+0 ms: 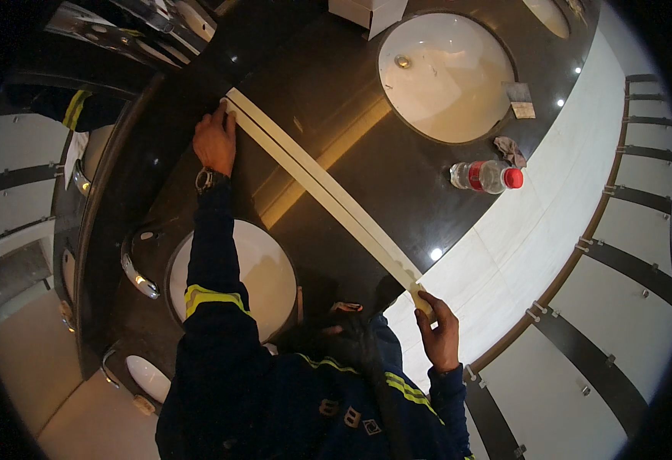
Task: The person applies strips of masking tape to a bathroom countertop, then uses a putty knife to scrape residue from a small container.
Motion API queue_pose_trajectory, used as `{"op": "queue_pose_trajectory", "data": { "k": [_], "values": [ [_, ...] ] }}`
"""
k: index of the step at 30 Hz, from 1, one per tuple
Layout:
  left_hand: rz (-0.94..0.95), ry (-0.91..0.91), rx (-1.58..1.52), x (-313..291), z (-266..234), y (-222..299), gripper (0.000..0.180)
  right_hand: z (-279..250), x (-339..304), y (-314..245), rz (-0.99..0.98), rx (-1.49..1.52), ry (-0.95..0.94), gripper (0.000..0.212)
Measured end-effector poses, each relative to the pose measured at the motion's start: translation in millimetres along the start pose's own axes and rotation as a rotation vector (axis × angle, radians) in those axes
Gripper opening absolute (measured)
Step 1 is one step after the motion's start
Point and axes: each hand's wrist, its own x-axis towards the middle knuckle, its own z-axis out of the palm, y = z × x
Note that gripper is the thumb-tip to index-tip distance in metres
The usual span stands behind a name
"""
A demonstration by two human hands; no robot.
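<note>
A long, straight, narrow strip [313, 182] lies slantwise across the dark, glossy counter [405, 184], between two round basins, its far end toward the back and its near end reaching just past the front edge. It is pale cream, slim and even in width, with a thin dark groove running lengthwise that makes it look like two parallel bands. The left hand [215, 142], with a watch [208, 180] at the wrist, has its fingertips on the far end; whether they pinch the strip or only press it, I cannot tell. The right hand [441, 330] holds the near end between thumb and fingers, beyond the counter's edge. Both sleeves are dark blue; the left one bears a yellow-green band. One white basin [267, 268] sits by the left forearm, a curved chrome tap [133, 268] beside it; the other white basin [458, 84] lies on the strip's far side. Near that one are a clear bottle [485, 177] with a red cap, on its side, and a crumpled cloth [511, 151]. Pale floor tiles [527, 207] stretch beyond, toward white panels [612, 291].
</note>
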Motion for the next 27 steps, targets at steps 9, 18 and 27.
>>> {"op": "queue_pose_trajectory", "data": {
  "k": [9,18,27],
  "values": [
    [-0.028,-0.052,-0.014,6,8,-2,0.043,6,-4,24,0.151,0.108,-0.047,0.027],
    [0.064,-0.039,-0.133,9,8,-15,0.045,-4,-8,41,0.215,0.05,-0.047,0.028],
    [0.054,-0.127,-0.132,14,8,-13,0.053,15,4,63,0.25,-0.091,-0.072,0.037]
  ]
}}
